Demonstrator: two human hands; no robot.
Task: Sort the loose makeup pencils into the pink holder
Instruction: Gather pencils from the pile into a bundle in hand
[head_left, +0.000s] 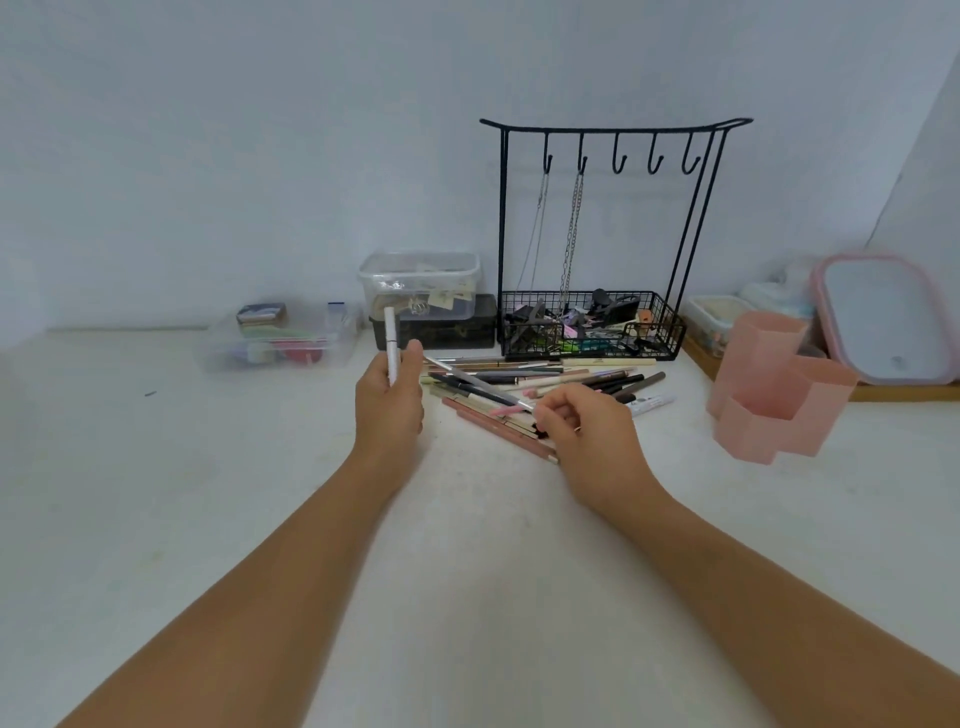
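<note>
Left hand (388, 400): holds white pencil (391, 343) upright | right hand (582, 431): pinches silver pencil (475, 382) slanting over pile | loose pencils (545, 384): heaped mid-table, before wire rack (592, 322) | pink holder (779, 395): right of the heap, apart.

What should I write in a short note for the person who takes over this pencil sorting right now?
Left hand holds one white pencil upright above the table.
Right hand pinches a silver pencil at the pile of loose pencils.
The pink holder stands to the right; no pencil shows in it.
Done: nothing sorted that I can see.
Left: both held pencils and the whole pile.
</note>
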